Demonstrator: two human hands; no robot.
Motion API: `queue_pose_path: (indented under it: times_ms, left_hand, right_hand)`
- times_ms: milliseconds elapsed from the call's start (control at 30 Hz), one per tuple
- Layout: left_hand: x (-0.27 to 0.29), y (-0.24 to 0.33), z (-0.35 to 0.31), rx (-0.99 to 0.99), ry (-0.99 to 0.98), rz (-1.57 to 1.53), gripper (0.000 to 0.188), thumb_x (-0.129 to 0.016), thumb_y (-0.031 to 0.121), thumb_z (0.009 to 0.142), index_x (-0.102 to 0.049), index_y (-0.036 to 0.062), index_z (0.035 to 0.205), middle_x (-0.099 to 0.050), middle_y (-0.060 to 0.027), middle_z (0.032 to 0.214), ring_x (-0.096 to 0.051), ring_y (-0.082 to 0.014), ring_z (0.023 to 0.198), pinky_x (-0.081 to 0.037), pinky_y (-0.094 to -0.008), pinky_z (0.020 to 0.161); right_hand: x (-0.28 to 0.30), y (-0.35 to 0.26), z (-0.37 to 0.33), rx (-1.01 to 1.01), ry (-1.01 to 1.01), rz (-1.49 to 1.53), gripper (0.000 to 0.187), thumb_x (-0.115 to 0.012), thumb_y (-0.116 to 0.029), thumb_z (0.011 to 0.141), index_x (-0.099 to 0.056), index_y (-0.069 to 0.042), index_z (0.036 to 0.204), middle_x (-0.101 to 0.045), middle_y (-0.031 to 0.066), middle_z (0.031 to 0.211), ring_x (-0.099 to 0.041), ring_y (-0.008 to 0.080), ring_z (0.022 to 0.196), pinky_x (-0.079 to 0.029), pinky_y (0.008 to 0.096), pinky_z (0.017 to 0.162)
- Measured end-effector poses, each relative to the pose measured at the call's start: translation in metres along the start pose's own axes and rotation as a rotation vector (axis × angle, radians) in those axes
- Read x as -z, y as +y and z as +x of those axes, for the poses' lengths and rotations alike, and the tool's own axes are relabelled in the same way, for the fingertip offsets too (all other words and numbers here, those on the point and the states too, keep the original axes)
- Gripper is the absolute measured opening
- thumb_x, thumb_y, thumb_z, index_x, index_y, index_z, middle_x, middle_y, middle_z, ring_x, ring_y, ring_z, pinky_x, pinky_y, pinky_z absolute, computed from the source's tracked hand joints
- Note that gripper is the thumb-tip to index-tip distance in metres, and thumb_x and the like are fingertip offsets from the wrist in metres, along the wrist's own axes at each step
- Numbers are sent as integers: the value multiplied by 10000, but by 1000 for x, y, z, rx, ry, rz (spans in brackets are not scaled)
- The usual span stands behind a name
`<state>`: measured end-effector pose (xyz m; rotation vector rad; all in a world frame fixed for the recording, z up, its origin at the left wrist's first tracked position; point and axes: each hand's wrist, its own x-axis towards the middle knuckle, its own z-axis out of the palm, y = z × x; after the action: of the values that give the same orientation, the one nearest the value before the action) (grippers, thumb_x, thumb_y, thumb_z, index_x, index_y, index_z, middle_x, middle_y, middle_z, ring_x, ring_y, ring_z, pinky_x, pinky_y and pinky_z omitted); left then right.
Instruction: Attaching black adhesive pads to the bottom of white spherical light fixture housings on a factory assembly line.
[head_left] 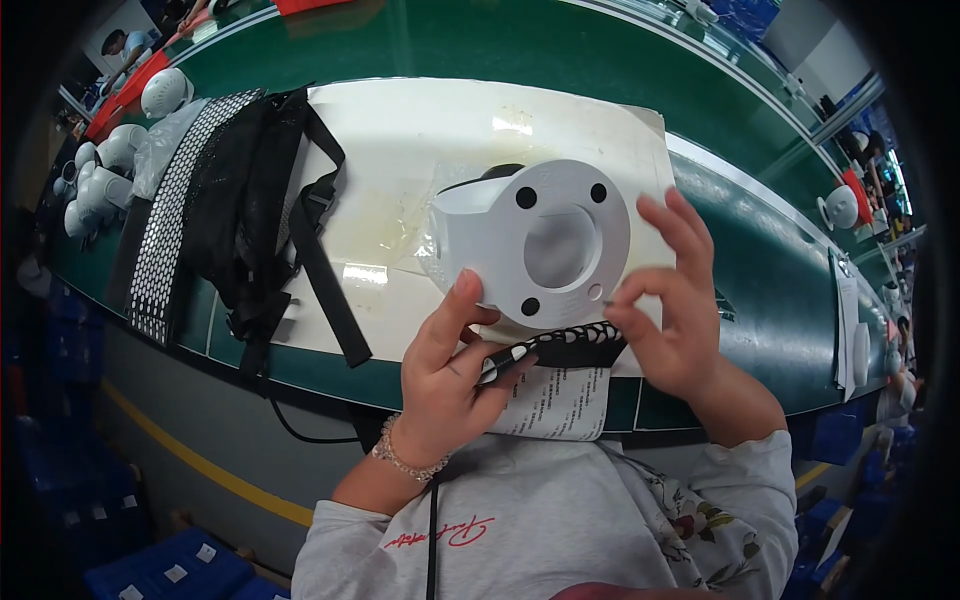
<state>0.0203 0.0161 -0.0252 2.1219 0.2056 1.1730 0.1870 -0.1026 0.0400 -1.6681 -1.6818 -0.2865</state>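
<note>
A white plastic housing (468,222) is tilted up in front of me, its round ring-shaped base (612,235) facing me. Three black round pads (526,198) sit on the base, and a bare round recess (596,292) shows at its lower right. My left hand (447,365) grips the housing's lower left edge with the thumb. Its fingers also hold a black strip with round cut-outs (575,347), which runs below the base. Close to the bare recess, my right hand (672,310) pinches a small dark piece between thumb and forefinger; its other fingers are raised.
Pale cardboard (400,120) with clear tape covers the green table (450,50). A black mesh bag with straps (250,200) lies to the left, beside several white rounded housings (100,185). A printed paper strip (560,405) hangs at the near edge.
</note>
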Motion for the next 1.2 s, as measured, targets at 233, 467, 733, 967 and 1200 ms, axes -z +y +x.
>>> queue_pose_path:
  times_ms: [233, 467, 733, 967, 1200]
  left_hand:
    - [0, 3, 2, -12, 9, 24, 192, -699, -3, 561, -613, -55, 724, -361, -170, 1290, -575, -193, 758, -478, -261, 577]
    - [-4, 1, 7, -2, -6, 43, 187, -698, -1, 564, -612, -52, 722, -342, -179, 1300, -582, -194, 725, -481, -265, 579]
    - [10, 9, -3, 102, -58, -26, 232, -698, 29, 602, -609, -17, 812, -362, -184, 1290, -545, -232, 919, -481, -290, 719]
    - [6, 12, 3, -37, -54, -153, 193, -681, 71, 651, -534, -11, 747, -310, -157, 1334, -498, -268, 983, -447, -301, 727]
    - [12, 14, 1, 5, -51, -114, 199, -687, 45, 635, -540, 0, 761, -288, -148, 1347, -499, -252, 960, -451, -293, 676]
  right_hand:
    - [-2, 2, 2, -151, -94, 192, 108, -570, -186, 790, -575, -80, 815, -342, 162, 1301, -261, 355, 1220, -207, 402, 973]
    - [0, 3, -12, 258, 3, -569, 197, -517, -227, 811, -613, -104, 931, -443, 121, 1202, -329, 314, 1181, -221, 422, 961]
    - [11, 21, 32, -423, 18, 487, 587, -665, -269, 668, -425, -55, 1159, -444, 87, 1157, -401, 201, 1081, -265, 328, 917]
    - [10, 8, 16, -706, -302, 928, 629, -701, -241, 631, -410, -15, 1141, -491, 56, 1038, -453, 144, 982, -331, 282, 856]
    - [1, 13, 17, -757, -368, 967, 569, -668, -189, 671, -418, 11, 1142, -545, 63, 975, -536, 123, 847, -425, 241, 741]
